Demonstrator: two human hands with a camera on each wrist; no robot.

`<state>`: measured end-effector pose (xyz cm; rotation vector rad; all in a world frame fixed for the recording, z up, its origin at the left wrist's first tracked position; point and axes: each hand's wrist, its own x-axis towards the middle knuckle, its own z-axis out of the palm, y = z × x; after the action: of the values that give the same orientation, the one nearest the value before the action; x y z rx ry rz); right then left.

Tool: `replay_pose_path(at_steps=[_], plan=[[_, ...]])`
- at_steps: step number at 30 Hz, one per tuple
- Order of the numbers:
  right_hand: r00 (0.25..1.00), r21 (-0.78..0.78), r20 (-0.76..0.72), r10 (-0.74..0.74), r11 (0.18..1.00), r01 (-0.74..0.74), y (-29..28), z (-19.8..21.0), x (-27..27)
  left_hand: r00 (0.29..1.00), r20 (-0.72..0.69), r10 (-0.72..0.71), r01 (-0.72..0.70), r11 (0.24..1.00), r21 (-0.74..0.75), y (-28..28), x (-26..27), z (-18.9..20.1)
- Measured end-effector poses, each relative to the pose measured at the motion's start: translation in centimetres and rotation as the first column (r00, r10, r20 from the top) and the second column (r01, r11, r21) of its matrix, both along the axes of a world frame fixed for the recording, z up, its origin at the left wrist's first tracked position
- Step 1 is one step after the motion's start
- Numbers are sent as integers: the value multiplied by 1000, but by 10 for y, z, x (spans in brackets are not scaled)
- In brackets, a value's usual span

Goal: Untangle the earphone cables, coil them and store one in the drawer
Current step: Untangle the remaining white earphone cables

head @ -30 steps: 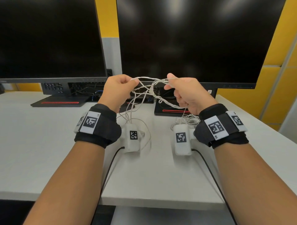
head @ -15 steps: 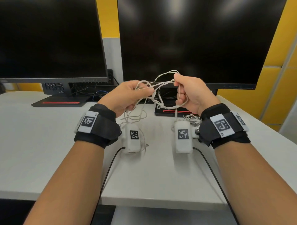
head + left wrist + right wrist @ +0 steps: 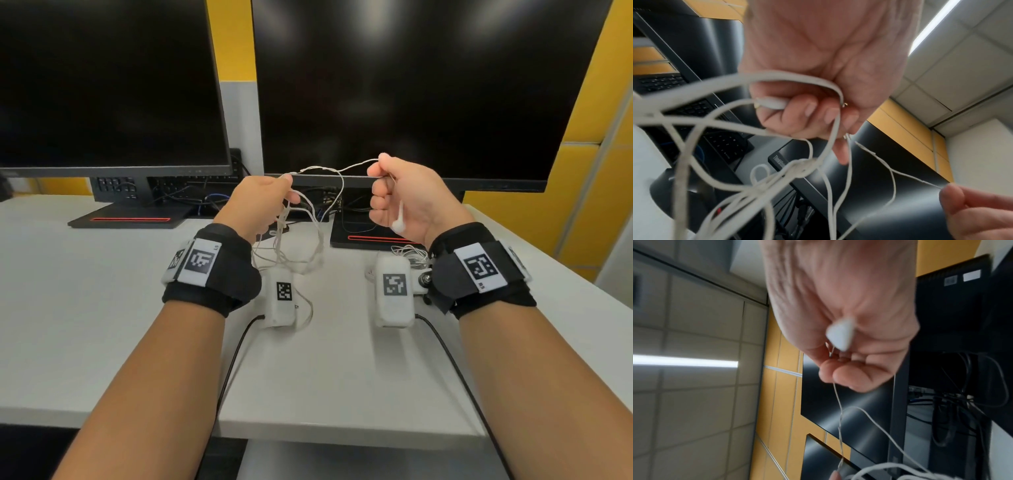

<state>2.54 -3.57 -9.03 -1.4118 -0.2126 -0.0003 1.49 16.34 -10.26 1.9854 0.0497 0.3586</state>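
Observation:
Both hands hold white earphone cables (image 3: pixel 322 171) in the air above the white desk (image 3: pixel 102 308). My left hand (image 3: pixel 263 202) grips a tangled bundle (image 3: pixel 795 168) of loops, with a white plug (image 3: pixel 770 104) between its curled fingers. Loops hang from it down to the desk (image 3: pixel 291 253). My right hand (image 3: pixel 404 195) pinches one thin strand (image 3: pixel 838 404) between thumb and forefinger, and an earbud (image 3: pixel 399 222) (image 3: pixel 840 335) lies against its palm. That strand runs taut between the two hands. A second heap of white cable (image 3: pixel 411 253) lies on the desk beneath my right wrist.
Two dark monitors (image 3: pixel 102 85) (image 3: pixel 411 85) stand at the back on black bases (image 3: pixel 126 219), with dark cables (image 3: pixel 205 198) behind them. Black leads (image 3: pixel 233 370) run from the wrist cameras over the desk's front edge. A yellow wall panel (image 3: pixel 599 205) is on the right.
The hands have moved apart. My right hand pulled one strand out to the right and up, so it now stretches between the hands, while the left keeps the bundle.

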Motion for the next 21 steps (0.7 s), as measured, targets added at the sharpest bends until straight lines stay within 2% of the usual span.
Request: replay_pose_path(at_steps=[3, 7, 8, 10, 11, 12, 14, 17, 19, 21], plan=[[998, -68, 56, -34, 997, 38, 5, -2, 2, 982, -90, -164, 159, 986, -58, 0, -6, 1], [992, -185, 100, -78, 978, 96, 12, -5, 5, 906, -89, -413, 400, 907, -130, -3, -16, 2], [984, -270, 143, -103, 953, 139, 13, -6, 4, 892, -75, -447, 431, 888, -161, -4, -17, 2], [952, -467, 279, -128, 848, 251, 14, -9, 3, 875, -33, -482, 461, 854, -242, -6, -17, 2], [931, -514, 339, -133, 803, 301, 13, -11, 3, 873, -13, -487, 464, 839, -284, -6, -17, 3], [922, -516, 358, -146, 792, 326, 12, -13, 4, 874, 1, -487, 461, 827, -322, -6, -17, 3], [940, -441, 301, -158, 851, 284, 11, -13, 3, 874, 15, -485, 455, 808, -374, -7, -16, 4], [987, -309, 128, -96, 942, 132, 20, 2, -2, 875, 44, -482, 458, 794, -398, -9, -17, 3], [999, -310, 9, -36, 950, 37, 23, 7, -7, 878, 85, -471, 459, 778, -430, -13, -18, 3], [998, -335, -32, 46, 941, -54, 24, 6, -11, 875, 130, -467, 471, 758, -452, -15, -18, 3]])
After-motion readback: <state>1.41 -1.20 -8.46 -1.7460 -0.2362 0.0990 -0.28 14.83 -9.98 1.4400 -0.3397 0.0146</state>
